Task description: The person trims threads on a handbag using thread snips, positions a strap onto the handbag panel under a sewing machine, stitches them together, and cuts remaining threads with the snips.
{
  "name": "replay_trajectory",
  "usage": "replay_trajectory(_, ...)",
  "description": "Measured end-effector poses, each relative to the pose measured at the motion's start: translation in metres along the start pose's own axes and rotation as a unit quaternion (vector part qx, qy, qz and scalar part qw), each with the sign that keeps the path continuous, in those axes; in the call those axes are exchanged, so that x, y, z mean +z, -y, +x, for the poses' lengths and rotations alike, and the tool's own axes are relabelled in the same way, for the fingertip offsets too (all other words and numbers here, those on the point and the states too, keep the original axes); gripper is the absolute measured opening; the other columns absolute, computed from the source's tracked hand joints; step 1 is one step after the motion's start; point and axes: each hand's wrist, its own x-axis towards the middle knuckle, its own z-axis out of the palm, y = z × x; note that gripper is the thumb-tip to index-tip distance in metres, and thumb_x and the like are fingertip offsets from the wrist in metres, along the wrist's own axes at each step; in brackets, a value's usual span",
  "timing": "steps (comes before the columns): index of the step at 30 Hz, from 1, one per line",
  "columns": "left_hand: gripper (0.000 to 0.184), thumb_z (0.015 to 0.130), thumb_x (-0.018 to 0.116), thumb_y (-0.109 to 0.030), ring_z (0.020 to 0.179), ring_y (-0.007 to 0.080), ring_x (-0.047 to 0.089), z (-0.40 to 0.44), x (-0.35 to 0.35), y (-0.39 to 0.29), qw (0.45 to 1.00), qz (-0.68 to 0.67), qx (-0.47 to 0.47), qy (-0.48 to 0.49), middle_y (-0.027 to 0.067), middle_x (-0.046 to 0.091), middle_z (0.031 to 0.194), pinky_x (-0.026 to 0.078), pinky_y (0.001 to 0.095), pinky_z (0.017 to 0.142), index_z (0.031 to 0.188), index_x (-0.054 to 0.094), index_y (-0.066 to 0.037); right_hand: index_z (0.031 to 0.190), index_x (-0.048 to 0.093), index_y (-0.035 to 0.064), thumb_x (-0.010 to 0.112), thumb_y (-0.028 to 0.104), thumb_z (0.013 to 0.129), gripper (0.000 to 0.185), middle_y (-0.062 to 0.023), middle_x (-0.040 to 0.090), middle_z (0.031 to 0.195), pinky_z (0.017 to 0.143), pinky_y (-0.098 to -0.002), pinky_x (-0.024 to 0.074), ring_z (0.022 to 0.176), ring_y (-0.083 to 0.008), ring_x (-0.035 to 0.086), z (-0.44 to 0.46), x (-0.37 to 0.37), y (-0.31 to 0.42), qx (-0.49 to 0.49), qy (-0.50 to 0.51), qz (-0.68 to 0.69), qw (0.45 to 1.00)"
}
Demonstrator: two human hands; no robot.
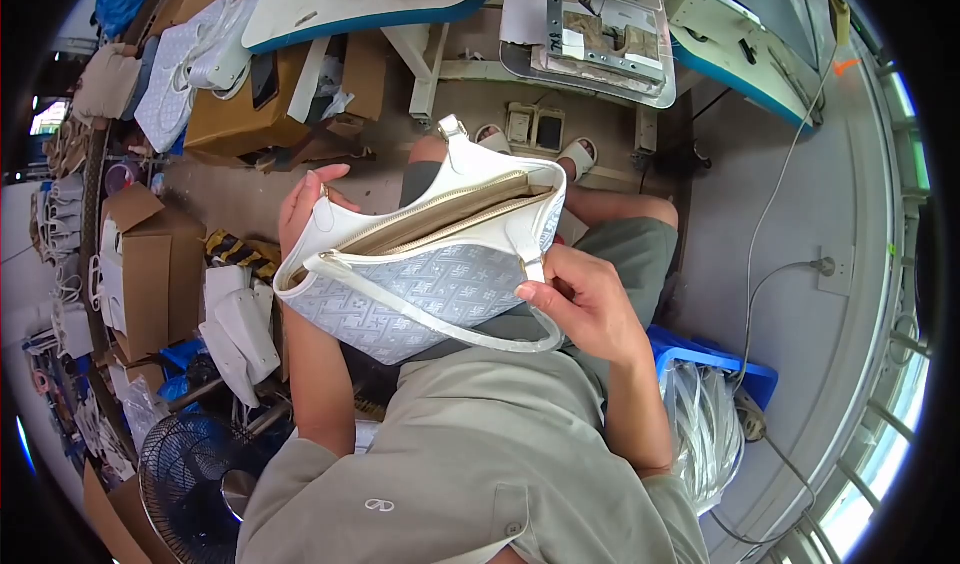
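A white and light-blue patterned handbag (420,284) rests over my lap, its zipped top open and showing a beige lining. One white strap (430,322) hangs across the near side of the bag. My right hand (590,304) pinches that strap at its right end, by the metal fitting. At the bag's left end is my left hand (312,204), partly behind the white trim, with some fingers stretched out over the edge. Whether its hidden fingers grip the bag does not show.
Sewing tables (370,9) with blue edges stand ahead, a machine plate (600,49) between them. Cardboard boxes (160,264) and white bag pieces (238,334) lie left, above a black fan (205,479). A blue bin (755,374) holding plastic-wrapped strips sits right, near wall cables.
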Motion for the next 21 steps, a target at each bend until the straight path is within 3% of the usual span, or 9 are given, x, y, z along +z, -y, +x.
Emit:
replay_trajectory(6, 0.043, 0.112, 0.047, -0.033, 0.058, 0.013, 0.062, -0.032, 0.014, -0.009, 0.998, -0.032, 0.056, 0.008, 0.0094, 0.067, 0.069, 0.049, 0.0259, 0.057, 0.119, 0.067, 0.004, 0.083, 0.057, 0.0008, 0.072, 0.031, 0.097, 0.037, -0.0141, 0.058, 0.079, 0.061, -0.0463, 0.0442, 0.07, -0.0384, 0.056, -0.01, -0.005, -0.024, 0.001, 0.029, -0.129, 0.991)
replay_trajectory(9, 0.045, 0.111, 0.05, -0.037, 0.059, 0.0141, 0.064, -0.035, 0.011, -0.004, 0.997, -0.038, 0.068, 0.006, 0.0092, 0.066, 0.069, 0.052, 0.0268, 0.058, 0.118, 0.067, 0.005, 0.089, 0.065, 0.0002, 0.077, 0.022, 0.093, 0.025, -0.015, 0.057, 0.076, 0.063, -0.0429, 0.0448, 0.068, -0.0348, 0.054, -0.017, -0.003, -0.025, 0.014, 0.019, -0.14, 0.99)
replay_trajectory(21, 0.046, 0.111, 0.051, -0.038, 0.059, 0.0148, 0.064, -0.031, 0.001, 0.004, 0.996, -0.041, 0.085, -0.008, 0.008, 0.064, 0.068, 0.051, 0.0277, 0.057, 0.117, 0.068, 0.004, 0.082, 0.06, 0.0002, 0.077, 0.025, 0.093, 0.033, -0.014, 0.055, 0.075, 0.06, -0.0431, 0.0445, 0.067, -0.0356, 0.055, -0.019, 0.001, -0.008, -0.002, -0.003, -0.172, 0.985)
